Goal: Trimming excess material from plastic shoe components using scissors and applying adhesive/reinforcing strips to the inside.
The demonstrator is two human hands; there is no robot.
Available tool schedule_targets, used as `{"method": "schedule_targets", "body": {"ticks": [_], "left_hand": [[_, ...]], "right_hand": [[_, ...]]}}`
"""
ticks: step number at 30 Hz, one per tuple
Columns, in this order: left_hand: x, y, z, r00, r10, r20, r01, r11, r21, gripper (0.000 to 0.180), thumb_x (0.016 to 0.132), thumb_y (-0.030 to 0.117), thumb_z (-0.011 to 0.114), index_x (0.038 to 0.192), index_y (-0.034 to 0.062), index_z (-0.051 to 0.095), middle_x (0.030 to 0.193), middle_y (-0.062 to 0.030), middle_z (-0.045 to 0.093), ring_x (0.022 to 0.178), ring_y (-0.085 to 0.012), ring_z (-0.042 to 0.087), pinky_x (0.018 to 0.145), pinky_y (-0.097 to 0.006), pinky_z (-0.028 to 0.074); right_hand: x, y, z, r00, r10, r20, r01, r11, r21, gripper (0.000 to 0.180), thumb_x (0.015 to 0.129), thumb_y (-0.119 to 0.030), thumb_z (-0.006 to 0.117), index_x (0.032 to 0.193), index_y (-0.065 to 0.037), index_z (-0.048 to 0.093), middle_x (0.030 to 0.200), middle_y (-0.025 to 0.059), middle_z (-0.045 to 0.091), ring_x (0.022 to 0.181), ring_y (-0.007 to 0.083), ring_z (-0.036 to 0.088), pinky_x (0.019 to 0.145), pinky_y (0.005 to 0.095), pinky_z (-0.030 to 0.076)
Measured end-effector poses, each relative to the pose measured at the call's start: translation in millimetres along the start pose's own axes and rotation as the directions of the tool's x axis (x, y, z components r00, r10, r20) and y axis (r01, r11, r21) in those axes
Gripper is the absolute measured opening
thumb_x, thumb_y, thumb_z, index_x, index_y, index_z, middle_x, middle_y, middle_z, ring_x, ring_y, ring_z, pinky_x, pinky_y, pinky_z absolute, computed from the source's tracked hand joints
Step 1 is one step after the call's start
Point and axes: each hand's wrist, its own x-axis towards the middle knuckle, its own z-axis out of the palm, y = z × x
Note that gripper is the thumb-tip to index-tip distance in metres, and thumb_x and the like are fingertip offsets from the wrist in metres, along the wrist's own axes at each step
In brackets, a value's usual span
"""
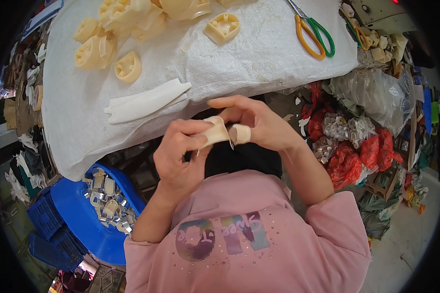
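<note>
Over my lap, my left hand (181, 149) is closed round a small cream heel piece (214, 135) with a flared, curved side. My right hand (261, 122) meets its right side with bent fingers; the index finger reaches out above it. A pale wrap (241, 134) covers the right thumb, and a thin pale edge hangs beside its tip. Fingers hide part of the piece. Ahead on the table lie flat white cut strips (146, 103), overlapping. Beyond them are single cream hollow plastic heels (128, 67) and a pile of the same kind (132, 14).
A white woven sheet (259, 53) covers the table. Scissors (314, 36) with orange and green handles lie at the far right. Below left, a blue tub (73, 210) holds silvery and cream pieces. Red plastic bags (347, 163) and clear bags (376, 95) crowd the right side.
</note>
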Motion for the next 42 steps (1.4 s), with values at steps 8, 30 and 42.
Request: {"method": "schedule_targets", "body": {"ticks": [8,30,42], "left_hand": [[1.8,-4.0,-0.6,0.961,0.257,0.104,-0.261,0.965,0.027,0.023,0.077,-0.009,0.065,0.086,0.0035,0.049,0.096,-0.0178,0.062,0.084,-0.0283,0.062,0.075,-0.037,0.051],[-3.0,-7.8,10.6,0.983,-0.104,-0.151,0.064,0.967,-0.247,0.012,0.086,0.005,0.066,0.089,0.0001,0.055,0.097,-0.0152,0.061,0.083,-0.0152,0.06,0.069,-0.025,0.049],[6.3,4.9,18.4,0.949,-0.269,-0.166,0.188,0.902,-0.39,0.012,0.085,0.002,0.065,0.089,-0.0015,0.054,0.1,-0.0119,0.06,0.088,-0.012,0.058,0.076,-0.024,0.047]], "right_hand": [[10.3,-9.1,-8.0,0.986,0.106,0.132,-0.12,0.988,0.099,0.067,0.071,-0.009,0.076,0.129,0.002,0.044,0.11,0.016,0.061,0.096,0.0185,0.061,0.082,0.03,0.052],[4.5,-1.1,-3.3,0.884,-0.466,0.041,0.431,0.775,-0.463,0.027,0.077,-0.002,0.065,0.103,-0.007,0.064,0.102,0.0089,0.055,0.098,0.0246,0.05,0.084,0.0344,0.043],[14.2,0.9,12.7,0.807,-0.583,-0.097,0.447,0.71,-0.545,0.019,0.074,-0.001,0.064,0.091,-0.003,0.059,0.089,0.0097,0.051,0.084,0.0255,0.049,0.072,0.033,0.042]]}}
